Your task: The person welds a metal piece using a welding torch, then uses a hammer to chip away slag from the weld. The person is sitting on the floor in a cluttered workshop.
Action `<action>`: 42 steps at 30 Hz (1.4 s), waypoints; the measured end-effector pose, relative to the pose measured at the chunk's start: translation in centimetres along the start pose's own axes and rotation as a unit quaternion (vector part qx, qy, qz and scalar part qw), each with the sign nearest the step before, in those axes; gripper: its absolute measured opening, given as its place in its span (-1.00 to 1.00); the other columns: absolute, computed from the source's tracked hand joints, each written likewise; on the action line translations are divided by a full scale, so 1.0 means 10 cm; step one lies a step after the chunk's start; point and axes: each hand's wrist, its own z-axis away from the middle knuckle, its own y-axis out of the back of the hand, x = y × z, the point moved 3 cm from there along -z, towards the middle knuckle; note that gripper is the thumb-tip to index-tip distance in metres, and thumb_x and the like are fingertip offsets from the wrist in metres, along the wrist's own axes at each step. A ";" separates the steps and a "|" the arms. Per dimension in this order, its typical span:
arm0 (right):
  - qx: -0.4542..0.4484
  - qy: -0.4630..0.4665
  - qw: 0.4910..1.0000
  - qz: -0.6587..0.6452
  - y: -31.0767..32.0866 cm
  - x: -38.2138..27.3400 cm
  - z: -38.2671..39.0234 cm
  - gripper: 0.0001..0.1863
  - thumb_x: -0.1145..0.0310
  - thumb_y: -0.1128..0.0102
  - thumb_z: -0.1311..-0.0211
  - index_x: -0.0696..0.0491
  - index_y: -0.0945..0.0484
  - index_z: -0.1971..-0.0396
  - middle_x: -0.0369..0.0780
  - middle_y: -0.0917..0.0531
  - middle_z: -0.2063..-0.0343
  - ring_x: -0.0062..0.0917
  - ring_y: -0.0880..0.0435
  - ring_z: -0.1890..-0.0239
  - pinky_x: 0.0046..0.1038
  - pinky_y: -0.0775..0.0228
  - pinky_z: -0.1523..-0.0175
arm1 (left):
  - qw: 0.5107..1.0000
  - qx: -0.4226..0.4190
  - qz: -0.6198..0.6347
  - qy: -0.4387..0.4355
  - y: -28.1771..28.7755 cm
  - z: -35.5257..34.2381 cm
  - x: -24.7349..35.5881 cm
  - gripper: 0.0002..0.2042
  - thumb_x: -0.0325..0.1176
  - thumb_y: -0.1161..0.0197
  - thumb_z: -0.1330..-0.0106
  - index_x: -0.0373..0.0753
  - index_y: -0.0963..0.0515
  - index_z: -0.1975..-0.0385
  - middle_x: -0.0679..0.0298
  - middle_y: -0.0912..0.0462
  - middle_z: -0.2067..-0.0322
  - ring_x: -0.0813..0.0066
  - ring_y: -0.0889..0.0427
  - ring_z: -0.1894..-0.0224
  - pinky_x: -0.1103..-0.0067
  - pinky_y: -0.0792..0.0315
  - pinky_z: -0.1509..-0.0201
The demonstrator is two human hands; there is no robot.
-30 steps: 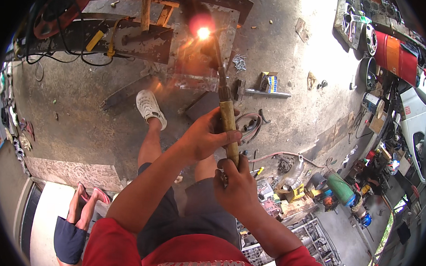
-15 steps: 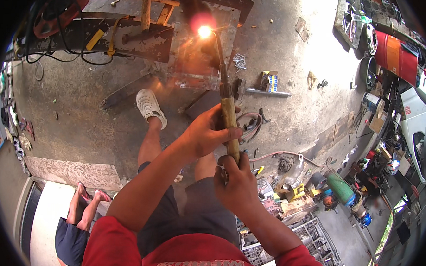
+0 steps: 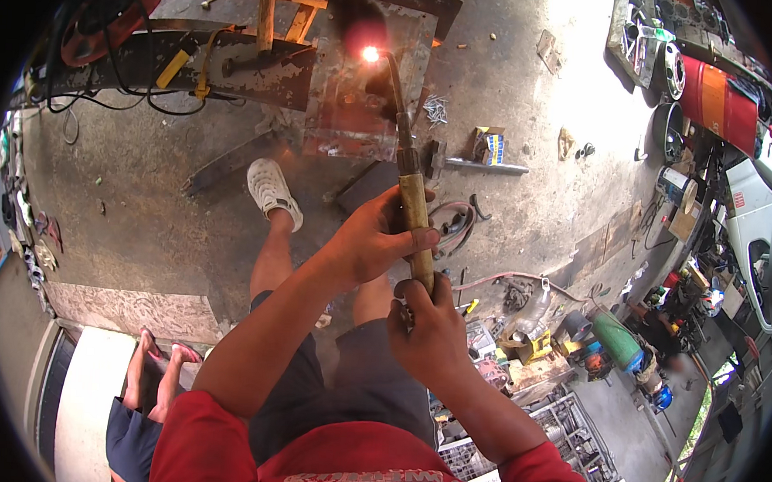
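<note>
A gas torch (image 3: 415, 221) with a tan handle points away from me, its bent tip over a rusty metal plate (image 3: 331, 120) on the floor. A bright glow (image 3: 371, 54) burns at the tip, partly washing out the spot below it. My left hand (image 3: 375, 242) is closed round the middle of the handle, thumb lying across it. Lower down, my right hand (image 3: 431, 326) grips the handle's near end by a round knob (image 3: 401, 290); some of its fingers are hidden.
Nails (image 3: 435, 111), a small yellow-blue box (image 3: 489, 146) and a hammer (image 3: 460, 165) lie right of the plate. A hose (image 3: 511, 276) runs across the floor toward a green cylinder (image 3: 617, 339). At left are a cable reel (image 3: 114, 17) and another person's legs (image 3: 152, 377).
The glow at the torch tip has become smaller and dimmer, and the orange light on the plate has faded. My hands have hardly moved.
</note>
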 end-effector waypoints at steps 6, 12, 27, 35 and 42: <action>-0.004 -0.005 1.000 0.002 0.01 -0.01 0.01 -0.71 0.39 -0.31 -0.31 -0.03 -0.57 -0.02 0.09 -0.52 0.04 0.19 -0.71 0.22 0.11 -0.62 0.15 | 1.000 0.006 0.000 0.007 -0.01 0.01 -0.01 -0.36 -0.30 -0.56 -0.39 -0.30 -0.42 -0.39 0.26 -0.66 0.06 0.45 -0.70 -0.02 0.44 -0.58 -0.18; -0.006 -0.003 1.000 0.000 0.02 -0.01 0.03 -0.70 0.39 -0.31 -0.32 -0.03 -0.57 -0.02 0.10 -0.52 0.04 0.19 -0.71 0.22 0.11 -0.61 0.16 | 1.000 0.010 -0.004 0.014 -0.01 0.02 -0.03 -0.34 -0.29 -0.56 -0.38 -0.32 -0.40 -0.41 0.23 -0.66 0.04 0.43 -0.71 -0.01 0.42 -0.59 -0.18; 0.005 -0.008 1.000 -0.008 0.02 0.00 0.03 -0.76 0.37 -0.33 -0.36 0.00 -0.58 0.02 0.09 -0.53 0.07 0.16 -0.72 0.25 0.07 -0.62 0.17 | 1.000 0.003 -0.028 0.008 -0.02 0.00 -0.03 -0.32 -0.25 -0.57 -0.39 -0.31 -0.41 -0.43 0.22 -0.67 -0.03 0.44 -0.67 -0.11 0.42 -0.55 -0.27; 0.004 -0.002 1.000 -0.003 0.00 0.02 0.05 -0.76 0.37 -0.34 -0.36 0.00 -0.58 0.02 0.08 -0.53 0.09 0.13 -0.71 0.25 0.05 -0.61 0.19 | 0.999 0.005 -0.031 0.015 -0.04 0.02 -0.03 -0.35 -0.29 -0.56 -0.40 -0.31 -0.41 -0.41 0.22 -0.69 0.02 0.44 -0.72 -0.02 0.41 -0.60 -0.18; 0.004 -0.002 1.000 -0.007 0.01 0.01 0.05 -0.76 0.38 -0.33 -0.36 0.00 -0.58 0.02 0.08 -0.53 0.09 0.12 -0.71 0.27 0.04 -0.61 0.19 | 1.000 0.007 -0.012 0.017 -0.02 0.01 -0.09 -0.35 -0.29 -0.56 -0.39 -0.32 -0.40 -0.41 0.21 -0.68 0.01 0.41 -0.73 -0.01 0.40 -0.61 -0.17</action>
